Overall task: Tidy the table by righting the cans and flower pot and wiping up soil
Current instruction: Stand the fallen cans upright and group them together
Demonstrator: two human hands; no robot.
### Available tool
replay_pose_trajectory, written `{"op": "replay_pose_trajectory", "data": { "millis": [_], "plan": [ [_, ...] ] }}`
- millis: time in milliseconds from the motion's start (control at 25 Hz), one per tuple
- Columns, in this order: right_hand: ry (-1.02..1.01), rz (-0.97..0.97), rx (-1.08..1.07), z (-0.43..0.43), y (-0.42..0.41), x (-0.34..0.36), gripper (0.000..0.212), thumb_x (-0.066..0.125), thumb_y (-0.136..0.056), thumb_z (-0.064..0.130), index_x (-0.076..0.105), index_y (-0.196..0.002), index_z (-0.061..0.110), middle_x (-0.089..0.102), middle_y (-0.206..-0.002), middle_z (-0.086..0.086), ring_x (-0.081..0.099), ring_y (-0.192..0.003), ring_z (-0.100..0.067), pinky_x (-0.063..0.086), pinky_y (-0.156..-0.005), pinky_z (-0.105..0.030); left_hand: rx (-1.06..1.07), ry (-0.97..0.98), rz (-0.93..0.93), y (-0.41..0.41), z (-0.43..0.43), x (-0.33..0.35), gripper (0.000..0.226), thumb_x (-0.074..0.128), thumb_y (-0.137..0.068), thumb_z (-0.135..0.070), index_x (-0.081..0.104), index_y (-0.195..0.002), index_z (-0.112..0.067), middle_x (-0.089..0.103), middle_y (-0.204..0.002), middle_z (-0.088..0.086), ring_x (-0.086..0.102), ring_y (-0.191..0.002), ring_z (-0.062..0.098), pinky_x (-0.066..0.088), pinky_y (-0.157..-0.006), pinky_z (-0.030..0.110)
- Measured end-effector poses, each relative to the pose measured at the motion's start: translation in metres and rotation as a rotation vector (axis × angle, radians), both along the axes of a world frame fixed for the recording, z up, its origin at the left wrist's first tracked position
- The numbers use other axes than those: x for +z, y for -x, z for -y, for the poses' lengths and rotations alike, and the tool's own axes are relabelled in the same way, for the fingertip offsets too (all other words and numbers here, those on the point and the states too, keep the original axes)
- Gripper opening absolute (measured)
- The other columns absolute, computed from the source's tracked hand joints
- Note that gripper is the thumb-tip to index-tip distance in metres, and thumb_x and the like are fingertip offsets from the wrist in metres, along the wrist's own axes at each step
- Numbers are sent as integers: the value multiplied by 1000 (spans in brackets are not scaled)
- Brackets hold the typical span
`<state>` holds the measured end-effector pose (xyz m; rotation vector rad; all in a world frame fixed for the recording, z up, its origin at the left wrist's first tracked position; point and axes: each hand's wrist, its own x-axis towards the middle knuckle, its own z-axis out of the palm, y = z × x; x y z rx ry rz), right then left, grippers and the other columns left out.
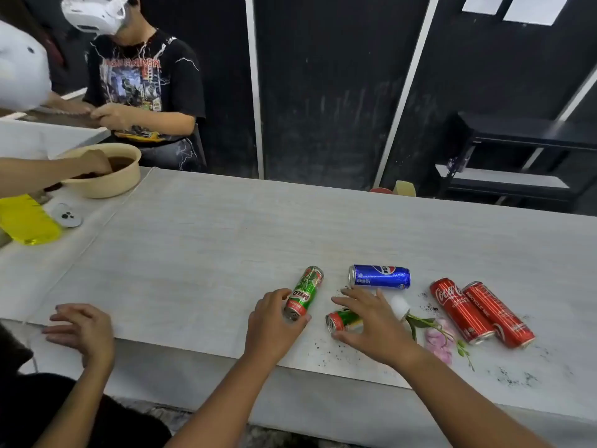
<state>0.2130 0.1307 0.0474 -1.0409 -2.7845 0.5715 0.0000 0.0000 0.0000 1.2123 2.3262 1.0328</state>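
Several cans lie on their sides on the pale table (200, 253). My left hand (274, 323) is closed around the near end of a green Milo can (305, 291). My right hand (371, 321) covers a second green can (342, 320), with fingers above it and thumb under its end. Beyond lies a blue Pepsi can (381, 277). Two red Coca-Cola cans (460, 310) (497, 313) rest side by side at the right. A small white flower pot (400, 306) is tipped over, its pink flower (436, 342) on the table. Dark soil specks (323, 350) are scattered around.
Another person's hand (80, 331) rests near the table's front left edge. At the far left stand a beige bowl of soil (106, 184) with someone's hand in it, a yellow cloth (27, 221) and a white device (66, 215). A person with a headset stands behind.
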Motion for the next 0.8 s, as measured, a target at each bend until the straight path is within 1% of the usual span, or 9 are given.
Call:
{"op": "replay_pose_trajectory", "data": {
  "millis": [120, 240, 320, 400, 480, 560, 640, 720, 800],
  "plan": [
    [-37, 129, 107, -10, 6, -9, 80, 70, -87, 68, 43, -159, 45, 45, -164, 16, 31, -156, -6, 0, -133, -49, 30, 91, -63, -4, -11, 0, 80, 84, -78, -67, 53, -143, -32, 63, -131, -10, 58, -119, 15, 51, -104, 44],
    [-51, 91, 132, -13, 7, -16, 73, 71, -88, 67, 51, -154, 43, 56, -154, 16, 43, -147, -6, 4, -132, -46, 56, 69, -20, -6, -14, -2, 73, 88, -79, -55, 56, -140, -30, 65, -129, -8, 60, -117, 16, 51, -104, 46],
    [-31, -15, 92, -12, 7, -14, 69, 73, -87, 66, 57, -149, 43, 61, -148, 17, 49, -142, -6, 13, -131, -43, 68, -2, 39, -6, -13, 2, 67, 91, -79, -43, 59, -136, -29, 65, -125, -9, 62, -114, 16, 53, -102, 49],
    [63, -203, 16, -12, 7, -10, 64, 79, -84, 62, 62, -142, 42, 66, -137, 20, 56, -130, -3, 33, -124, -35, 86, -86, 92, -8, -14, 8, 62, 90, -77, -33, 62, -133, -28, 62, -121, -10, 62, -113, 16, 55, -99, 49],
    [235, -408, -80, -12, 5, -6, 57, 86, -81, 55, 64, -133, 43, 67, -126, 27, 61, -118, 3, 48, -106, -21, 100, -181, 109, -12, -17, 18, 58, 86, -75, -35, 63, -128, -29, 60, -120, -13, 63, -114, 14, 55, -99, 47],
    [386, -547, -150, -11, 1, -3, 53, 88, -82, 50, 63, -128, 45, 68, -123, 27, 64, -117, 4, 51, -97, -13, 93, -280, 90, -15, -20, 28, 54, 78, -72, -43, 65, -122, -30, 59, -118, -17, 64, -113, 11, 55, -99, 42],
    [495, -651, -199, -12, -4, -2, 50, 88, -84, 44, 62, -127, 45, 71, -125, 22, 66, -119, 0, 53, -98, -17, 66, -330, 77, -18, -23, 35, 48, 76, -72, -46, 66, -118, -33, 59, -117, -19, 64, -114, 9, 52, -97, 32],
    [575, -709, -236, -14, -8, -3, 47, 87, -88, 41, 60, -126, 47, 72, -126, 20, 68, -120, -2, 56, -99, -22, 29, -317, 114, -20, -27, 35, 46, 77, -75, -48, 65, -118, -37, 56, -118, -21, 62, -115, 10, 49, -94, 21],
    [629, -749, -288, -14, -13, -5, 46, 86, -87, 46, 58, -124, 51, 72, -127, 23, 69, -119, 0, 58, -95, -21, 6, -290, 169, -21, -29, 34, 49, 78, -76, -51, 63, -121, -38, 53, -120, -22, 61, -117, 8, 49, -93, 16]
  ]
}}
